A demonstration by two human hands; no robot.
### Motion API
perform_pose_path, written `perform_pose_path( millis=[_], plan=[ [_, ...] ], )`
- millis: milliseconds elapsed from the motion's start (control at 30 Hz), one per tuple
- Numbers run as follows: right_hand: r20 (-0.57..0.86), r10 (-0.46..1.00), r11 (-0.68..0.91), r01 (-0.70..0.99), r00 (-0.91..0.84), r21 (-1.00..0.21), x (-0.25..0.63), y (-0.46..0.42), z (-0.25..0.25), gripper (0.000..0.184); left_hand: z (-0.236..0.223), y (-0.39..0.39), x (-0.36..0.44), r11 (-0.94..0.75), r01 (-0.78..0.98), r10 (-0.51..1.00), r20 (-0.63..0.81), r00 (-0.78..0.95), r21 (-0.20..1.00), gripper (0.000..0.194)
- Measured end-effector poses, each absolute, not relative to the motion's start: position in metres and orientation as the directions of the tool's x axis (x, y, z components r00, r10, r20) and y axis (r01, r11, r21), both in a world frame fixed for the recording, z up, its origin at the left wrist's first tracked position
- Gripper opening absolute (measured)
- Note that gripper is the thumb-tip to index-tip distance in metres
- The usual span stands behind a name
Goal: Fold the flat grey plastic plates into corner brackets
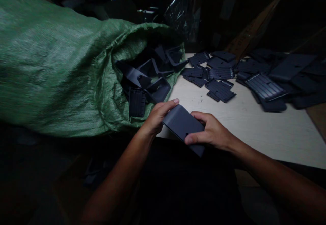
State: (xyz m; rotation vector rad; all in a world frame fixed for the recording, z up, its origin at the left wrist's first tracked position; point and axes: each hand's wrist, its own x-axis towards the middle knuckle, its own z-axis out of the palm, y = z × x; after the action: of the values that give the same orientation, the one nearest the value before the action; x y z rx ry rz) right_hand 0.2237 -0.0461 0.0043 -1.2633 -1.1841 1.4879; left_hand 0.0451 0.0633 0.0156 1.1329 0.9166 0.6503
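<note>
A flat dark grey plastic part [182, 123] is held between both hands just over the near edge of a pale table [254, 126]. My left hand [158, 116] grips its left end, thumb on top. My right hand [210, 131] is wrapped over its right side, thumb pressed on the face. To the left lies a big green woven sack [56, 72], its mouth open toward the table, with several similar dark plastic parts [150, 77] spilling from it.
Several flat ribbed dark plastic pieces [216, 79] are spread over the far part of the table, with a denser pile [280, 79] at the right. Clear plastic wrap and dark clutter stand behind. The surroundings are dim.
</note>
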Motion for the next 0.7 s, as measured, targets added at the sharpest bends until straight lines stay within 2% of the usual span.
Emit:
perform_pose_path(
  millis=[100, 233, 333, 433, 567, 633, 700],
  plan=[
    [-0.144, 0.972, -0.117, 0.146, -0.188, -0.982, 0.220, -0.054, 0.003, 0.056, 0.020, 0.061, 0.049, 0.257, 0.124, 0.809, -0.284, 0.514, 0.958, 0.057],
    [-0.090, 0.974, -0.049, 0.197, -0.207, -0.979, 0.216, -0.060, -0.004, 0.051, 0.025, 0.058, 0.054, 0.085, 0.220, 0.812, -0.195, 0.549, 0.972, 0.060],
    [-0.048, 0.979, 0.002, 0.242, -0.200, -0.970, 0.218, -0.063, -0.007, 0.047, 0.034, 0.060, 0.055, 0.000, 0.126, 0.809, -0.074, 0.584, 0.992, 0.055],
    [0.075, 0.977, 0.128, 0.272, -0.198, -0.954, 0.224, -0.066, -0.008, 0.038, 0.042, 0.066, 0.046, 0.019, -0.045, 0.796, 0.012, 0.605, 0.999, 0.044],
    [0.247, 0.963, 0.268, 0.313, -0.106, -0.911, 0.234, -0.066, -0.009, 0.033, 0.037, 0.065, 0.021, -0.008, -0.242, 0.880, 0.121, 0.459, 0.970, 0.037],
    [0.274, 0.960, 0.276, 0.305, -0.050, -0.911, 0.236, -0.062, -0.010, 0.031, 0.030, 0.057, 0.012, 0.000, -0.267, 0.836, 0.147, 0.529, 0.964, 0.052],
    [0.291, 0.956, 0.284, 0.285, -0.018, -0.916, 0.233, -0.056, -0.010, 0.030, 0.024, 0.046, 0.010, 0.065, -0.206, 0.682, 0.108, 0.724, 0.976, 0.072]
  ],
)
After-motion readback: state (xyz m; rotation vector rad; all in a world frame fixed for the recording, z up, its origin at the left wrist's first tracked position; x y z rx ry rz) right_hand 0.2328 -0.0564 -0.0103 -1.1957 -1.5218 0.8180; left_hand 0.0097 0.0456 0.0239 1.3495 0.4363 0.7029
